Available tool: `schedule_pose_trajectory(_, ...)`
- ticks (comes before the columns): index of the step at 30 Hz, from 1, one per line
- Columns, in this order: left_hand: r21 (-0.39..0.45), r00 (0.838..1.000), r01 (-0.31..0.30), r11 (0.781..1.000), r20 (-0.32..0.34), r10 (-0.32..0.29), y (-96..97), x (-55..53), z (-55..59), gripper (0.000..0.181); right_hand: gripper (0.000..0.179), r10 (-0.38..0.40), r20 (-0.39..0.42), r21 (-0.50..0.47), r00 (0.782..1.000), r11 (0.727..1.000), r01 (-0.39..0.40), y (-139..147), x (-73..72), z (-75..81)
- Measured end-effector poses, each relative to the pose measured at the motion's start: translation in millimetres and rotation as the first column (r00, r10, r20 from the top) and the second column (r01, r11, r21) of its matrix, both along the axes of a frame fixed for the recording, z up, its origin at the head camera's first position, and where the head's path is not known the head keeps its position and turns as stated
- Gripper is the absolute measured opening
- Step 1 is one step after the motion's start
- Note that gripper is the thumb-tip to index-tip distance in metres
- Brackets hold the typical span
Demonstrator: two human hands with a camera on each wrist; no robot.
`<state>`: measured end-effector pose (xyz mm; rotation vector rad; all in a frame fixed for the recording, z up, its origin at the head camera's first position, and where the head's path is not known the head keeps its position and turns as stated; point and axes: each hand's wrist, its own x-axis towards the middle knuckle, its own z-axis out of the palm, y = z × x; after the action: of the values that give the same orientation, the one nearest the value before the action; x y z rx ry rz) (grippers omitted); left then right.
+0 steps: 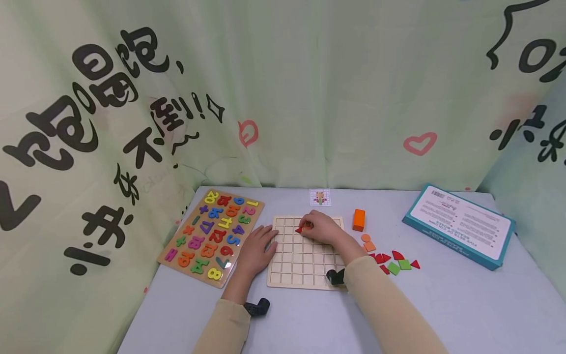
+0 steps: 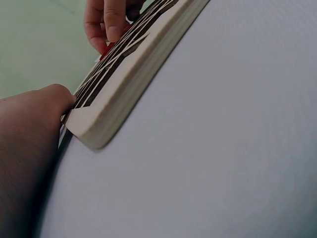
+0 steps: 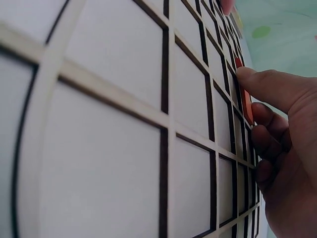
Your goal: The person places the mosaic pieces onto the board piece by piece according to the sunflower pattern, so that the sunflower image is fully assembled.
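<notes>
A wooden grid board lies flat on the table. My right hand is over its far middle part, fingers curled down to the grid. Thumb and index finger pinch a small orange piece, mostly covered by the hand. Right beside it a red piece sits on the board at the thumb tip. My left hand rests along the board's left edge, fingers loosely extended and thumb at the rim; in the left wrist view it shows beside the board's corner.
To the left lies a number puzzle board. A small picture card is behind the grid. An orange block stands to the right, with loose red pieces, green squares and orange pieces nearer. A teal box lies far right.
</notes>
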<state>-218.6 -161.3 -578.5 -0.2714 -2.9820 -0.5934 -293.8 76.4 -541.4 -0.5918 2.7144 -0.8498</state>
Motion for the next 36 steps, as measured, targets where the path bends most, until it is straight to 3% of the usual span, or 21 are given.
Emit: schedule_pose_trajectory(36, -0.01, 1.0, 0.002, 1.0, 0.0, -0.002, 0.3, -0.7, 0.9, 0.047, 0.012, -0.001, 0.038, -0.043, 0.999, 0.999, 0.002, -0.7, -0.8, 3.0)
